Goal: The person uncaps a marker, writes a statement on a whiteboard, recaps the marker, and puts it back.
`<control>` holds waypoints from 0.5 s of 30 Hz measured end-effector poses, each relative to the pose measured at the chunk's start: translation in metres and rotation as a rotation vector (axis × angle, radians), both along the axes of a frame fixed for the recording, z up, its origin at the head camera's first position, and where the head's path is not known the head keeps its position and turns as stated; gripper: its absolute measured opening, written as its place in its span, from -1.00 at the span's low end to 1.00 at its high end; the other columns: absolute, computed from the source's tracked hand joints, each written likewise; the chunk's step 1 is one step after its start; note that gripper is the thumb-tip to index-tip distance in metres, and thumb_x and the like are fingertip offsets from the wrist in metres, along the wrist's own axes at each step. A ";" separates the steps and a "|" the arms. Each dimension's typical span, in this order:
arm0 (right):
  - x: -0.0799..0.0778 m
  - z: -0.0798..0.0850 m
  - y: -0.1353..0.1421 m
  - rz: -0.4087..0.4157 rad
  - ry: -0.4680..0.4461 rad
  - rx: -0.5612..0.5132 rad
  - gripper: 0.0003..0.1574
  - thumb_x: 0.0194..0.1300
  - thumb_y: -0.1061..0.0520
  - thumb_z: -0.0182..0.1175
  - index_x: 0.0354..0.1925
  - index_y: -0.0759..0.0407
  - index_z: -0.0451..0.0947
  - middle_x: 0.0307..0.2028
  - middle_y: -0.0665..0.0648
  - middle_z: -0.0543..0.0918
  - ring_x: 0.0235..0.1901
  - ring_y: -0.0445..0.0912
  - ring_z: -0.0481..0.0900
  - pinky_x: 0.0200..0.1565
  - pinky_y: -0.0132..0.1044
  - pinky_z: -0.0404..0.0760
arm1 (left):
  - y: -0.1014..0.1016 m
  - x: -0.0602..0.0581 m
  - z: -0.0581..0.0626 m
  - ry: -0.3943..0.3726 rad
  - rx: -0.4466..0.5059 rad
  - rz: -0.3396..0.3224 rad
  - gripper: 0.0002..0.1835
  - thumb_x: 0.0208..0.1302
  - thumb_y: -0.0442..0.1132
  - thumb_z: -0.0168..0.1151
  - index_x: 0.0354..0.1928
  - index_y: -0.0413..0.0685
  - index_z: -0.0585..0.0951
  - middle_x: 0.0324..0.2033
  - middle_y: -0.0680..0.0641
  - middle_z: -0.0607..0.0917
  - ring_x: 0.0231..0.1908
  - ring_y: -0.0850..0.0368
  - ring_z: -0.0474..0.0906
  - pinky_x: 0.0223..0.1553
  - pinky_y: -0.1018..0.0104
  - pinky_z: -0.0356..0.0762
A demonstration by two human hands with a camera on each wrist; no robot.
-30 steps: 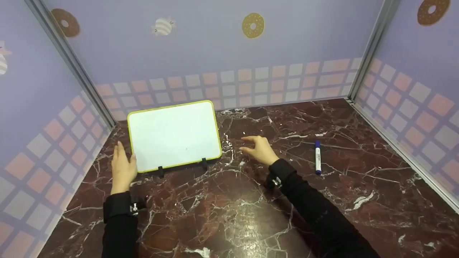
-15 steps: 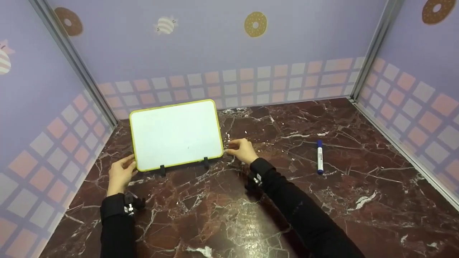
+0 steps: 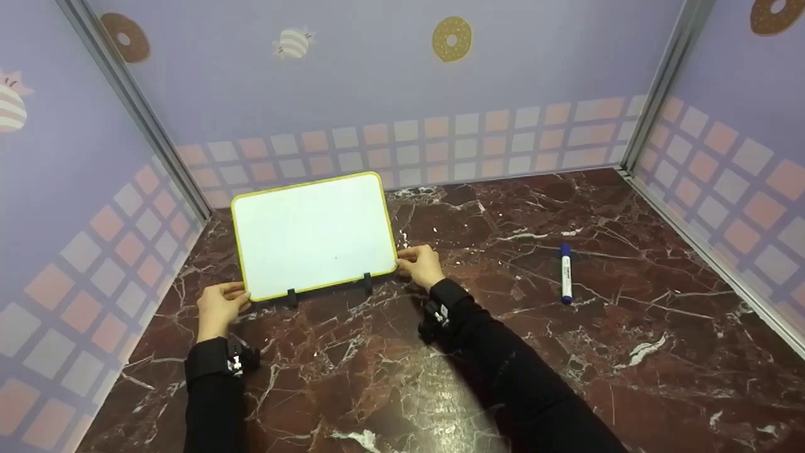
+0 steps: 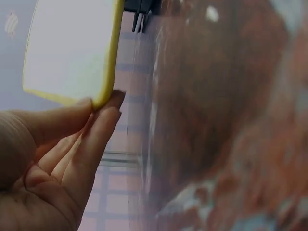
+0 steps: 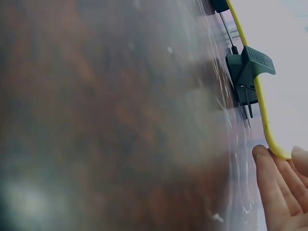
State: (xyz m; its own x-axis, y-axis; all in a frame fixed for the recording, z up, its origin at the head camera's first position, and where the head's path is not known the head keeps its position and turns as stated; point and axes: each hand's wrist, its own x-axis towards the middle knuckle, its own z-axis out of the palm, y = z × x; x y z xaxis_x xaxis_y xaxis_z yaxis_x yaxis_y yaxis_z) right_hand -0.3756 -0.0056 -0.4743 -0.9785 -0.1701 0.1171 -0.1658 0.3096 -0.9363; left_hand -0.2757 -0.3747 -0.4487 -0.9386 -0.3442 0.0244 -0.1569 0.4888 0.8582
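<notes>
A small whiteboard [image 3: 314,236] with a yellow rim leans back on a black stand [image 3: 330,289], whose two hooks catch its lower edge. My left hand [image 3: 220,308] pinches the board's lower left corner, thumb in front and fingers behind, as the left wrist view shows at the yellow rim [image 4: 111,62]. At the lower right corner my right hand [image 3: 421,265] pinches the rim between thumb and fingers [image 5: 272,183]. A black stand hook [image 5: 255,62] grips the rim close by in the right wrist view.
To the right, a white marker with blue ends [image 3: 566,274] lies on the dark red marbled table [image 3: 629,340]. Lilac walls [image 3: 365,82] with a tile pattern close in the back and both sides.
Both hands have come to the board: the right moved left to its right corner, the left closed its fingers on the left corner. Board and marker shift slightly with the camera view.
</notes>
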 end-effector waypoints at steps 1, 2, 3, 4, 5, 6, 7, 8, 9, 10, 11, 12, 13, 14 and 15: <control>0.000 0.000 0.001 -0.005 0.003 -0.001 -0.73 0.30 0.35 0.25 -0.05 0.46 0.67 -0.16 0.40 0.74 -0.22 0.11 0.78 -0.23 -0.31 0.74 | -0.001 0.001 0.001 -0.017 0.005 -0.019 -0.56 0.34 -0.45 0.20 0.20 -0.58 0.46 0.04 -0.51 0.61 -0.46 0.48 0.62 -0.26 0.50 0.68; -0.001 0.000 0.002 -0.010 0.012 -0.001 -0.75 0.30 0.36 0.25 -0.07 0.47 0.67 -0.17 0.41 0.74 -0.24 0.12 0.78 -0.25 -0.31 0.75 | -0.001 0.002 0.002 -0.030 0.017 -0.045 -0.54 0.34 -0.45 0.20 0.21 -0.61 0.44 0.03 -0.51 0.62 -0.45 0.46 0.63 -0.25 0.48 0.69; -0.001 0.000 0.003 -0.014 0.016 -0.001 -0.76 0.29 0.36 0.25 -0.09 0.47 0.67 -0.18 0.42 0.74 -0.25 0.13 0.78 -0.25 -0.30 0.75 | -0.003 0.003 0.003 -0.047 0.026 -0.076 -0.53 0.34 -0.45 0.19 0.21 -0.63 0.42 0.01 -0.50 0.63 -0.44 0.44 0.65 -0.24 0.46 0.70; -0.002 0.000 0.005 -0.017 0.018 -0.008 -0.77 0.29 0.37 0.26 -0.10 0.48 0.68 -0.18 0.42 0.74 -0.25 0.14 0.78 -0.26 -0.29 0.75 | -0.004 0.004 0.005 -0.064 0.036 -0.107 -0.53 0.35 -0.45 0.19 0.21 -0.65 0.40 -0.03 -0.48 0.66 -0.43 0.43 0.65 -0.24 0.45 0.70; -0.003 -0.001 0.006 -0.019 0.014 -0.019 -0.77 0.28 0.37 0.26 -0.10 0.49 0.67 -0.17 0.43 0.74 -0.24 0.14 0.78 -0.25 -0.29 0.75 | -0.005 0.004 0.006 -0.081 0.052 -0.144 -0.52 0.35 -0.45 0.18 0.21 -0.67 0.38 -0.09 -0.45 0.68 -0.42 0.40 0.66 -0.23 0.45 0.70; -0.004 -0.002 0.008 -0.020 0.009 -0.029 -0.77 0.28 0.38 0.25 -0.11 0.50 0.67 -0.17 0.44 0.73 -0.24 0.16 0.77 -0.25 -0.29 0.75 | -0.006 0.005 0.007 -0.094 0.075 -0.184 -0.51 0.36 -0.47 0.16 0.21 -0.71 0.35 -0.14 -0.42 0.70 -0.40 0.38 0.67 -0.22 0.44 0.70; -0.005 -0.002 0.009 -0.020 0.004 -0.037 -0.77 0.28 0.39 0.25 -0.10 0.51 0.66 -0.16 0.45 0.73 -0.23 0.16 0.77 -0.25 -0.29 0.75 | -0.007 0.006 0.009 -0.107 0.097 -0.227 -0.51 0.36 -0.48 0.15 0.21 -0.74 0.31 -0.19 -0.35 0.70 -0.39 0.36 0.67 -0.21 0.42 0.70; -0.006 -0.003 0.011 -0.020 -0.006 -0.046 -0.77 0.28 0.39 0.25 -0.10 0.51 0.66 -0.16 0.45 0.72 -0.23 0.16 0.77 -0.25 -0.29 0.75 | -0.008 0.006 0.009 -0.122 0.123 -0.267 -0.50 0.36 -0.49 0.13 0.20 -0.77 0.28 -0.22 -0.28 0.69 -0.38 0.35 0.66 -0.19 0.42 0.70; -0.006 -0.003 0.012 -0.020 -0.022 -0.055 -0.76 0.28 0.39 0.25 -0.09 0.51 0.66 -0.15 0.45 0.72 -0.23 0.15 0.77 -0.25 -0.30 0.75 | -0.008 0.006 0.010 -0.139 0.152 -0.303 -0.49 0.37 -0.50 0.12 0.20 -0.79 0.24 -0.23 -0.21 0.66 -0.36 0.34 0.66 -0.17 0.41 0.70; -0.007 -0.003 0.013 -0.018 -0.037 -0.064 -0.76 0.28 0.38 0.25 -0.09 0.51 0.65 -0.15 0.45 0.72 -0.24 0.15 0.78 -0.26 -0.31 0.75 | -0.008 0.006 0.010 -0.156 0.183 -0.337 -0.49 0.37 -0.51 0.11 0.19 -0.80 0.21 -0.23 -0.15 0.62 -0.35 0.33 0.65 -0.15 0.40 0.70; -0.007 -0.003 0.015 -0.014 -0.051 -0.072 -0.76 0.29 0.39 0.24 -0.09 0.51 0.65 -0.15 0.46 0.72 -0.25 0.14 0.78 -0.26 -0.31 0.75 | -0.008 0.006 0.010 -0.168 0.210 -0.370 -0.48 0.37 -0.52 0.10 0.20 -0.80 0.17 -0.23 -0.13 0.61 -0.32 0.32 0.65 -0.12 0.39 0.70; -0.007 -0.002 0.016 -0.012 -0.063 -0.074 -0.76 0.29 0.39 0.24 -0.09 0.51 0.65 -0.15 0.45 0.71 -0.27 0.12 0.78 -0.27 -0.31 0.75 | -0.008 0.005 0.010 -0.177 0.229 -0.397 -0.47 0.37 -0.53 0.09 0.21 -0.80 0.15 -0.22 -0.13 0.60 -0.31 0.31 0.65 -0.10 0.38 0.70; -0.007 -0.002 0.018 -0.010 -0.077 -0.079 -0.76 0.30 0.38 0.24 -0.08 0.51 0.64 -0.15 0.46 0.71 -0.29 0.11 0.78 -0.28 -0.31 0.75 | -0.007 0.005 0.010 -0.187 0.244 -0.420 -0.47 0.37 -0.53 0.09 0.21 -0.79 0.14 -0.21 -0.13 0.60 -0.29 0.30 0.65 -0.08 0.36 0.69; -0.006 -0.001 0.019 -0.006 -0.090 -0.083 -0.76 0.30 0.38 0.23 -0.08 0.51 0.64 -0.15 0.46 0.71 -0.30 0.10 0.78 -0.28 -0.31 0.75 | -0.007 0.005 0.009 -0.196 0.255 -0.437 -0.46 0.37 -0.53 0.09 0.22 -0.77 0.14 -0.19 -0.14 0.61 -0.27 0.29 0.66 -0.06 0.35 0.69; -0.006 0.000 0.020 -0.003 -0.100 -0.082 -0.76 0.31 0.38 0.23 -0.07 0.50 0.64 -0.15 0.45 0.71 -0.31 0.08 0.78 -0.28 -0.32 0.75 | -0.007 0.004 0.008 -0.202 0.262 -0.457 -0.45 0.37 -0.53 0.09 0.24 -0.77 0.13 -0.17 -0.16 0.63 -0.25 0.28 0.67 -0.05 0.35 0.68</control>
